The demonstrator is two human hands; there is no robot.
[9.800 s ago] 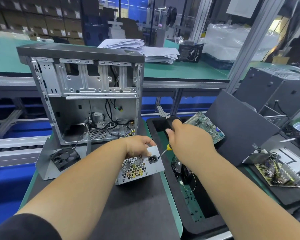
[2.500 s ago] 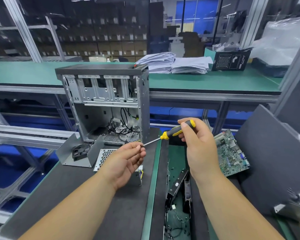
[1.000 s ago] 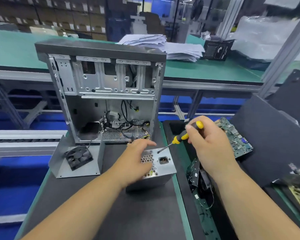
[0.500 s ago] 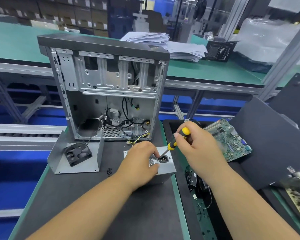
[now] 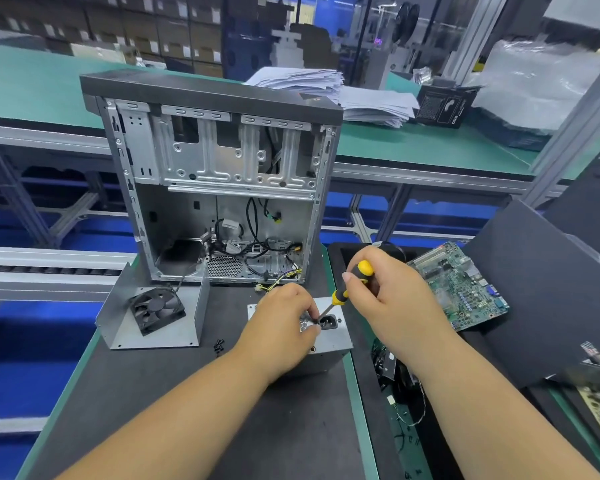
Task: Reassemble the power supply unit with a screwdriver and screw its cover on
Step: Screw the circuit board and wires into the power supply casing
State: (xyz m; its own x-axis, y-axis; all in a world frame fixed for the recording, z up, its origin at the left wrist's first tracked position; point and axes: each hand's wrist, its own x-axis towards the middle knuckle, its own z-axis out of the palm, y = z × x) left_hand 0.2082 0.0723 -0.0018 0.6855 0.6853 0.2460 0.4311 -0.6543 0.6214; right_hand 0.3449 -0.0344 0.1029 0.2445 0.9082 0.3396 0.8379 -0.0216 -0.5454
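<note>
Hands (image 5: 284, 327) on grey perforated power supply (image 5: 329, 344)

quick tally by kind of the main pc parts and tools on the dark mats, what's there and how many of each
Computer case: 1
Power supply unit: 1
Screwdriver: 1
Cooling fan on a metal bracket: 1
Green motherboard: 1
Cluster of loose black screws, too small to count singly: 1
Total: 6
</note>
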